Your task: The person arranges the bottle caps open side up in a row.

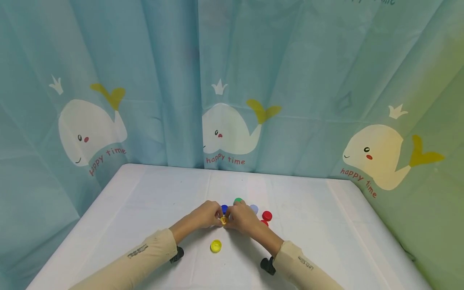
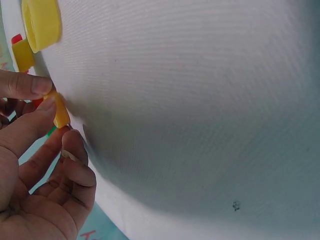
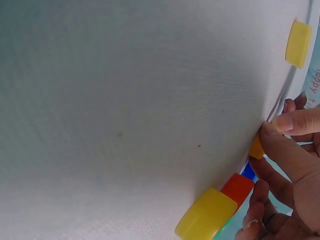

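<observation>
In the head view an orange-yellow cap is between the fingertips of the left hand and the right hand, low over the white cloth. Seen from the left wrist, the left hand pinches the orange cap at its edge, thumb on top, while the other hand's thumb meets it. From the right wrist, the right hand pinches the same cap, partly covered by its fingers. A blue cap lies just behind the hands, and a green cap beyond the right hand.
Nearer the person lies a yellow cap. Right of the hands are a pale lilac cap and two red caps. Another yellow cap shows beside a red one in the right wrist view. A whale-print curtain hangs behind the table.
</observation>
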Demonstrator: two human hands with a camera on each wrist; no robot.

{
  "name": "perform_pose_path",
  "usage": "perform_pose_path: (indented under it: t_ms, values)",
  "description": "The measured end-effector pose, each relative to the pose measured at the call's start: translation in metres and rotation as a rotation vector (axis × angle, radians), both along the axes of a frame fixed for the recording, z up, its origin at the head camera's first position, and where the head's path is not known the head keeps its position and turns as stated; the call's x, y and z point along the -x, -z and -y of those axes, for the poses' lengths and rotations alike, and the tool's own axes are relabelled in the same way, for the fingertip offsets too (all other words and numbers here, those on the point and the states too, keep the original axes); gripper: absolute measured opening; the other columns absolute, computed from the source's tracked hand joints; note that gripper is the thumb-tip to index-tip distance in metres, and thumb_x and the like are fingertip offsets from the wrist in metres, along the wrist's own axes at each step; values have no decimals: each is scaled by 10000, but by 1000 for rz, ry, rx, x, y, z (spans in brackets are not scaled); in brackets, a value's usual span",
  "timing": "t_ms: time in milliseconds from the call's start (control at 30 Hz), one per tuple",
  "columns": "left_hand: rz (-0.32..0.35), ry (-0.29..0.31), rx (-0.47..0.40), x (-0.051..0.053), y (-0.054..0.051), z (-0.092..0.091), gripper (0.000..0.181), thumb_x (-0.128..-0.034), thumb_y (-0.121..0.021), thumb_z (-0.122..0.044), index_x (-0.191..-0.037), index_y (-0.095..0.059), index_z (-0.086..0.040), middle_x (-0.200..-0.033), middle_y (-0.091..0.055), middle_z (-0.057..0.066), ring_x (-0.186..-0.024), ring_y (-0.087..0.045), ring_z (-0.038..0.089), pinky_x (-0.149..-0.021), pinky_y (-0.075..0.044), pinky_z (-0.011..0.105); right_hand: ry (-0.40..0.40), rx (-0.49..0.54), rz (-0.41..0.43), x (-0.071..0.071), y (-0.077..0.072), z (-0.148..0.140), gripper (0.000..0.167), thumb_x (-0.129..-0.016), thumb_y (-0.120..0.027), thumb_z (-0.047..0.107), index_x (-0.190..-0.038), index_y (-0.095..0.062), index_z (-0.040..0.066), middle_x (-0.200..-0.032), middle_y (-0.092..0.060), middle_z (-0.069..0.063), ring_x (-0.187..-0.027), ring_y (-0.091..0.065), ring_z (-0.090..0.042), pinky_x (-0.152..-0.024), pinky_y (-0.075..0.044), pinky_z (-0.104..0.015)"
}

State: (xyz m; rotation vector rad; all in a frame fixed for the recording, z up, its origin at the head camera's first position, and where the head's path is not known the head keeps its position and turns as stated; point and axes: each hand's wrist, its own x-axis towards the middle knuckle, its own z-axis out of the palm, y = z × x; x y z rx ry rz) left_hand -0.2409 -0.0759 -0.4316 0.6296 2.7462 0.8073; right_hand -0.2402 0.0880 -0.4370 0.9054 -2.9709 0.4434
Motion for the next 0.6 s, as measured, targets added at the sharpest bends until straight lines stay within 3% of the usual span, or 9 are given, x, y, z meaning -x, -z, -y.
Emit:
perform_pose_path:
  t_ms: [333, 600]
  values:
    - [-18, 50, -15, 1, -1, 8, 132, -772, -775, -99, -863, -696, -45, -662, -531, -41, -591, -464, 84, -526, -391, 214, -55, -19, -57, 2, -1, 1, 235, -728, -824, 282, -845, -734, 99, -746, -541, 43, -727, -440, -115, -606, -388, -186]
    - [-27, 84, -80, 0, -1, 14, 121, -788, -753, -94, -873, -690, -35, -656, -547, -50, -547, -485, 67, -493, -411, 202, -96, -52, -118, 1, -1, -2, 268, -724, -821, 330, -842, -710, 115, -760, -533, 49, -722, -437, -105, -600, -391, -181]
